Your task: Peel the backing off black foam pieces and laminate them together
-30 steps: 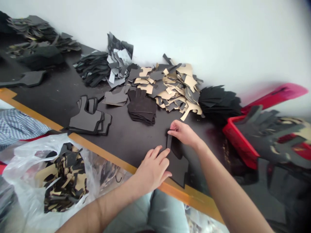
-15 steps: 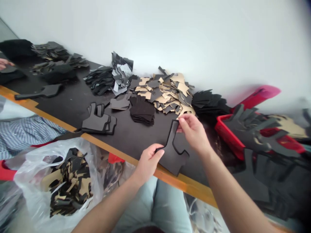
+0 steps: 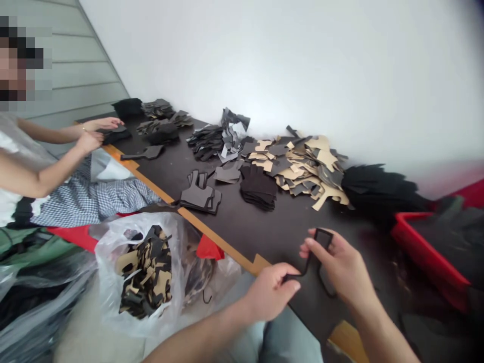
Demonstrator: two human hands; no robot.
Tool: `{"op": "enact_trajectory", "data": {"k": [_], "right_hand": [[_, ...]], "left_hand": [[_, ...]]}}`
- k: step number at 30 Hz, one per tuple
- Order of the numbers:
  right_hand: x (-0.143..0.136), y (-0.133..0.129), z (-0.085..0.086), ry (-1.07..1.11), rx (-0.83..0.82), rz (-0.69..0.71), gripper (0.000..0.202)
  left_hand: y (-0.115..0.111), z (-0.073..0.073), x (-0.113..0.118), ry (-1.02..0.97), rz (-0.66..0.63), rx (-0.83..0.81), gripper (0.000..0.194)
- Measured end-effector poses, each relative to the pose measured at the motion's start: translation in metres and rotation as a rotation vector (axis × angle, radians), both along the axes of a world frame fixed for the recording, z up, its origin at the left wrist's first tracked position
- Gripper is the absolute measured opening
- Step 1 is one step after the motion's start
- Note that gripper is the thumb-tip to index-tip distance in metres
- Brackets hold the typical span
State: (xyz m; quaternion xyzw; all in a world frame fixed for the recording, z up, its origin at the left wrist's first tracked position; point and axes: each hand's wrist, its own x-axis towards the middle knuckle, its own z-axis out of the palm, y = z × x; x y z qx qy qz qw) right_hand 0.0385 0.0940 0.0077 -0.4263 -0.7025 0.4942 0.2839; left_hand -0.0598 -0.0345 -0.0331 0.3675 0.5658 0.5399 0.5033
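Both my hands hold one dark grey flat cut piece [image 3: 310, 254] with a black rim, low over the table's front edge. My left hand [image 3: 268, 292] is closed, its thumb and fingers pinching the rim at the piece's left side. Around the narrow upper arm of the piece, my right hand [image 3: 340, 259] is closed, with thumb and fingertips on its left edge. The lower part of the piece blends into the dark table [image 3: 242, 229] and is partly hidden by my right hand.
A stack of grey cut pieces [image 3: 196, 196] and a stack of black pieces [image 3: 259, 189] lie ahead. Tan and grey pieces [image 3: 313, 161] are heaped behind. At right stands a red bin [image 3: 427, 257]; left, a scrap bag [image 3: 106, 267] and a co-worker's hands [image 3: 93, 138].
My view has swung left, bringing more of the co-worker into sight. Both hands still hold the piece; my right fingers now wrap further around its narrow arm.
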Motion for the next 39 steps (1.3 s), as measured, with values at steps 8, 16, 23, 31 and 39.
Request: {"op": "enact_trajectory", "data": {"k": [8, 16, 23, 31, 39], "right_hand": [[0.027, 0.005, -0.003, 0.193, -0.183, -0.303, 0.049], [0.063, -0.015, -0.038, -0.125, -0.230, -0.260, 0.061], [0.066, -0.029, -0.061, -0.165, -0.048, -0.188, 0.047], [0.066, -0.029, -0.077, -0.136, 0.103, -0.193, 0.039], [0.064, -0.037, -0.086, -0.054, 0.267, -0.184, 0.026]], "left_hand": [[-0.015, 0.009, -0.042, -0.067, 0.088, 0.069, 0.030], [-0.032, 0.024, -0.242, 0.747, 0.781, 0.014, 0.043], [-0.025, 0.009, -0.283, 1.128, 0.735, -0.153, 0.021], [0.071, 0.017, -0.221, 1.435, 0.280, -0.074, 0.036], [0.141, 0.008, -0.197, 1.427, 0.315, -0.297, 0.046]]}}
